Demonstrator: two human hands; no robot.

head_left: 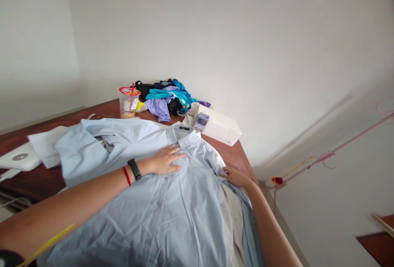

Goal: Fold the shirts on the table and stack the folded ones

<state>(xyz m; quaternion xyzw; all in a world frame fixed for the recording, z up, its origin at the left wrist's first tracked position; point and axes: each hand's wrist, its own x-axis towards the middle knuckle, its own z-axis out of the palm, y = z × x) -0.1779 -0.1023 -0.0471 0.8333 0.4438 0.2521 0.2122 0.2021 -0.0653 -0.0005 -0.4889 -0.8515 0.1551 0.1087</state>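
Note:
A light blue button-up shirt lies front side up across the table, its collar toward the wall. My left hand rests flat on the chest just below the collar, fingers spread. At the shirt's right side, near the sleeve, my right hand has its thumb and fingers closed on the cloth edge; part of those fingers is hidden. Beige striped fabric shows beside the shirt's right edge, below my right hand. The left sleeve is spread toward the left.
On the brown table stand a plastic cup with a straw and a white box. A heap of clothes lies against the wall. A white device and papers are at left; a pink rack stands right.

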